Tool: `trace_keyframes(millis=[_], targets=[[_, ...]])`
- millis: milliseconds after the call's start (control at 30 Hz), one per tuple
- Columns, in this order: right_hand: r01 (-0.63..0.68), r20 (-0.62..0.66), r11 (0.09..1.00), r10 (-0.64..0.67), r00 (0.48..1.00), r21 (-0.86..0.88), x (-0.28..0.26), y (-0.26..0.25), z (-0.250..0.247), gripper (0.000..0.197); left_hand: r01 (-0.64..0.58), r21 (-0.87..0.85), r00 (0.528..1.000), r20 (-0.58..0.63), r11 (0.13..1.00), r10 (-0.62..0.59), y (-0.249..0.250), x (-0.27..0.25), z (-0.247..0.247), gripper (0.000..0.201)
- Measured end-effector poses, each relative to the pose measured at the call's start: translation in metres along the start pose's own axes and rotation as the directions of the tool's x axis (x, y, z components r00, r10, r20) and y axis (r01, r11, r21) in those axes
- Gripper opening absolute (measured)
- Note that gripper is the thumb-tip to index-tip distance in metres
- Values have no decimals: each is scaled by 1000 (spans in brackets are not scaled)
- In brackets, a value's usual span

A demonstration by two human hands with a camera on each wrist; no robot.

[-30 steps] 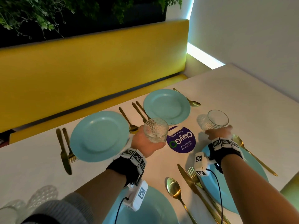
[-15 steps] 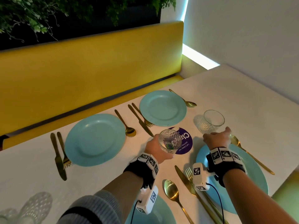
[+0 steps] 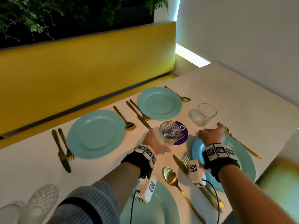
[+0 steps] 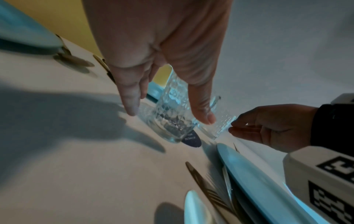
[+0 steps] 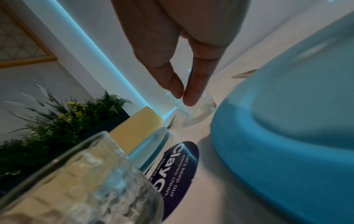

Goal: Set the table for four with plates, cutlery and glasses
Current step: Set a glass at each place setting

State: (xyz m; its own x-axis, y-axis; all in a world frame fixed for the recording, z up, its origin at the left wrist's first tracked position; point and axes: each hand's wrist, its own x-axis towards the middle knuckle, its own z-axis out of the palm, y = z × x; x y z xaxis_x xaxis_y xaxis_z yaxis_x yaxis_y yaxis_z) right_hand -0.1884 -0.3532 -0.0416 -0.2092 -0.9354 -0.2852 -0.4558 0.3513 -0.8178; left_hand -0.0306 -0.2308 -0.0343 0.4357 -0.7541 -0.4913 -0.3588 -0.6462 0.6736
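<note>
Four teal plates lie on the white table, among them the far-left plate point(image 3: 96, 134), the far-right plate point(image 3: 159, 103) and the near-right plate point(image 3: 242, 159), each with gold cutlery beside it. A patterned glass point(image 3: 169, 133) point(image 4: 172, 97) stands upright partly on a purple sticker. My left hand point(image 3: 155, 141) point(image 4: 168, 114) brackets it with straight fingers and thumb. A second glass point(image 3: 204, 114) point(image 5: 195, 109) stands beyond the near-right plate. My right hand point(image 3: 210, 131) point(image 5: 182, 94) hovers just short of it, fingers relaxed and holding nothing.
The round purple sticker point(image 3: 183, 135) lies between the plates. More glasses point(image 3: 40, 201) stand blurred at the near left corner. A yellow bench point(image 3: 80, 70) runs along the far edge, and a white wall point(image 3: 242, 38) rises behind the table's bare right part.
My left hand brought its glass nearer and to the right, down onto the sticker's edge, and its fingers straightened. My right hand let go of the second glass and drew back.
</note>
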Motion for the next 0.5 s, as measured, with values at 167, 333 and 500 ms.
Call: trace_keyframes(millis=[167, 333, 500], targets=[[70, -28, 997, -71, 997, -33, -44, -12, -11, 69, 15, -182, 996, -83, 983, -30, -22, -31, -23, 77], [178, 31, 981, -176, 984, -75, -133, -16, -18, 38, -128, -298, 983, -166, 946, 81, -62, -92, -56, 41], [217, 228, 969, -186, 956, -122, -241, 3, -2, 23, -246, -348, 961, -211, 905, 180, -124, -178, -87, 28]])
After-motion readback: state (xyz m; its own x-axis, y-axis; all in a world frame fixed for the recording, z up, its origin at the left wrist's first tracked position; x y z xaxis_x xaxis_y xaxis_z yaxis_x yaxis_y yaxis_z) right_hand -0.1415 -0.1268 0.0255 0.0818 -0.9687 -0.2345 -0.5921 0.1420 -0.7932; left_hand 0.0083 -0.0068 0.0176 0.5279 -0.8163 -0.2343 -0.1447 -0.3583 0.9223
